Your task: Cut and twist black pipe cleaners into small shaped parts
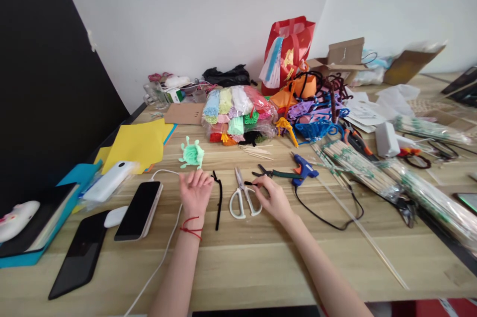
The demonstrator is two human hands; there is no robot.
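- Clear bag (pixel 238 125), toward the table's (pixel 238 267) far edge: thin, shiny plastic; inside I see bundled fuzzy stems in blue, yellow, white, pink, green and red.
- Red bag (pixel 298 41), far edge: upright, smooth, with handles; a white-and-blue packet (pixel 274 63) against its front.
- Box (pixel 346 52), far edge, right of the red bag: brown cardboard, flaps up; contents I cannot make out.
- Sleeves (pixel 357 168), toward the right edge: clear plastic, packed with slim wooden sticks.
- My left hand (pixel 196 193), mid-table: palm up, fingers loosely bent, holding nothing.
- My right hand (pixel 274 198): finger and thumb pinching a short black piece (pixel 249 183) by the scissors (pixel 240 198), which have white loop handles, blades toward the far edge.
- Black stem (pixel 218 205), mid-table, between left hand and scissors: fuzzy, slender, kinked at its far end.
- Green piece (pixel 192 153), beyond my left hand: fuzzy, rounded, with stubby arms.
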